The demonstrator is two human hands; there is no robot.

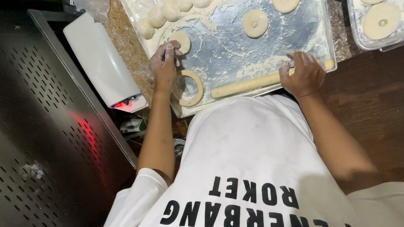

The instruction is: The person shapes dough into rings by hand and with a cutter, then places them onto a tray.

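floor: dark brown (403,105); left: perforated steel surface (11,118) with red glow; light: dim

Second tray (360,38) cut off at top edge; rolling pin (248,86) end under right hand (302,75).
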